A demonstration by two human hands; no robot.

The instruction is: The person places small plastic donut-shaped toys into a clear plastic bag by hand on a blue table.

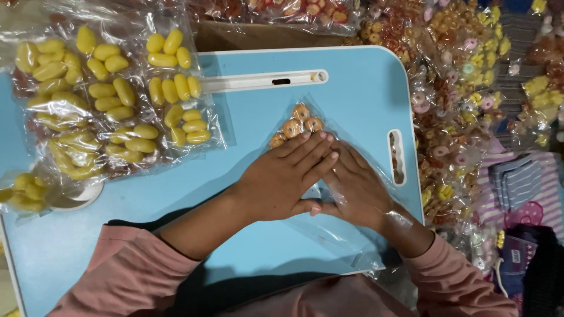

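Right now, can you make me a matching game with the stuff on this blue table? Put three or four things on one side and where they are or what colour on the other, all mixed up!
Things:
1. Left hand
2. Right hand
3. Bags of oval pieces
4. Small round pieces

Descriptions:
A. Yellow, piled at the table's far left
B. Orange, inside the clear bag just beyond the fingertips
C. Lying partly on top of the other hand
D. Under clear plastic, pressed flat

Pairs: 1-C, 2-D, 3-A, 4-B
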